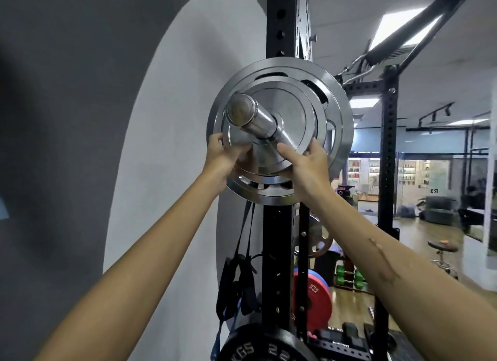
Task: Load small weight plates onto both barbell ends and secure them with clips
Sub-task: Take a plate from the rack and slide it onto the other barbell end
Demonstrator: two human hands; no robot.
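The chrome barbell sleeve (251,116) points toward me at head height. A small silver weight plate (291,118) sits on it, stacked against a mid-sized plate and a large silver plate (340,124) behind. My left hand (224,156) grips the small plate's lower left rim. My right hand (309,163) holds its lower right rim, thumb pressed on the plate face. No clip is visible on the sleeve.
A black rack upright (278,22) stands behind the plates, with black straps (236,280) hanging on it. A black plate (258,346) sits low on the rack; a red plate (313,299) and green dumbbells (349,277) are beyond. A grey-white wall is on the left.
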